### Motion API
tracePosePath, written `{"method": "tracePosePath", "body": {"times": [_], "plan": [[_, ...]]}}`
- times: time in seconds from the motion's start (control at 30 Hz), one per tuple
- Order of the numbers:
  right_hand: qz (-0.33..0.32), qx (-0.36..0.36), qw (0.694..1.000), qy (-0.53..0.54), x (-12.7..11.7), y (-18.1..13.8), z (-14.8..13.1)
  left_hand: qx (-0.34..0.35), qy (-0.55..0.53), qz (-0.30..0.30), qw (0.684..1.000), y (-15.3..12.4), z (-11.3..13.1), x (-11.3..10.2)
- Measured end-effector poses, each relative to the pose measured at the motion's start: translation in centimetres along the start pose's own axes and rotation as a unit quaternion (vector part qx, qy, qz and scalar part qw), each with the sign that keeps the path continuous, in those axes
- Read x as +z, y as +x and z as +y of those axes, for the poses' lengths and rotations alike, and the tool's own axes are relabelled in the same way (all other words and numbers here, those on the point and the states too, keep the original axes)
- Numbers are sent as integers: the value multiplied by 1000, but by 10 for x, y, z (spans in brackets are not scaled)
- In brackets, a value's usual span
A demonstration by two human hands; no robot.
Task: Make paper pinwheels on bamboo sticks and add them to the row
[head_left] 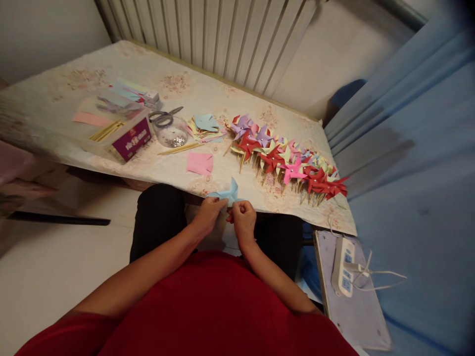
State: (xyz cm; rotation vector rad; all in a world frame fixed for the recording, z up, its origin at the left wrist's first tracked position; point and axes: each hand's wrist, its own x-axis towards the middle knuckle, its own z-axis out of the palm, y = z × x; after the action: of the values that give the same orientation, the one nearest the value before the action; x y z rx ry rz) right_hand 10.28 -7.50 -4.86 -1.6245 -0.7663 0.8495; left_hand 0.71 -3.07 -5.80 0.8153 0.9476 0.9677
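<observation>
A light blue paper pinwheel (230, 193) is held at the table's front edge, its blades folded in. My left hand (208, 213) pinches it from the left, thumb on top. From the right, my right hand (243, 217) has its fingers closed at the lower edge of the same pinwheel; whether a small part sits in those fingertips is too small to tell. Just beyond my hands lies a pink cut paper square (199, 163). Behind it are thin wooden sticks (181, 149) and a clear round dish (171, 137) of small shiny pieces.
Finished pinwheels (272, 158) on sticks crowd the table's right side. A stack of cut paper (206, 123), scissors (166, 116) and a plastic box (128, 141) stand farther back. A power strip (343, 267) lies on a stool at right. Another person's hand (27, 190) is at far left.
</observation>
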Motion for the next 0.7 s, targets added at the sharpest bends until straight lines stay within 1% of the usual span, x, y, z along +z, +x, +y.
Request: {"method": "tracePosePath", "body": {"times": [0.1,0.23,0.5,0.7], "plan": [[6,-1,1000,-10,1,1,1,10,20,14,1000,-1,2,1],[-3,-3,1000,-18,0,1,1,13,42,22,999,-2,5,3],[-27,13,1000,-8,-1,3,0,11,37,32,999,-3,7,3],[-38,19,999,-6,-2,5,0,13,32,16,999,-4,8,3]]}}
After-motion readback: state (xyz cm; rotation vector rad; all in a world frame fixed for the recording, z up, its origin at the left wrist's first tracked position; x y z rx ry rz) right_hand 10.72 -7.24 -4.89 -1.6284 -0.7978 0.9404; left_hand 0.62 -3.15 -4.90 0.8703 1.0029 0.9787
